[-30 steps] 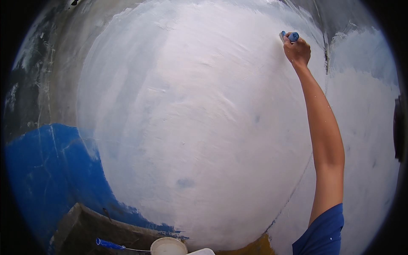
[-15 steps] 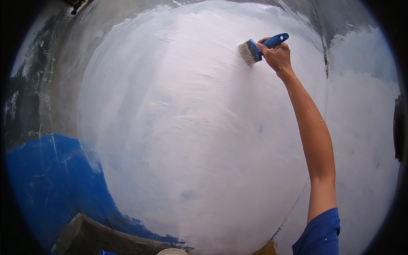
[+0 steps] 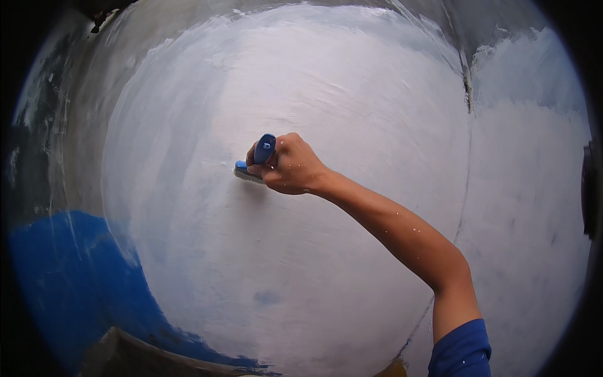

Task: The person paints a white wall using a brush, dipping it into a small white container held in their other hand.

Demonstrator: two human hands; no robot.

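Mid-wall, right hand point(image 3: 290, 164) clamped on blue-handled paintbrush point(image 3: 256, 162), bristles pressed to the wall point(image 3: 352, 94). Most of it is white; blue patch point(image 3: 69, 276) lower left still unpainted. Left hand unseen.

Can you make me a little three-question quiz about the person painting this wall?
1. True or false: the right hand holds a paintbrush with a blue handle against the wall.
2. What colour is the unpainted patch at the lower left of the wall?
A) red B) blue C) green
3. Fill in: the sleeve on the person's arm is ____.

Key
1. True
2. B, blue
3. blue

The left hand is out of the picture.
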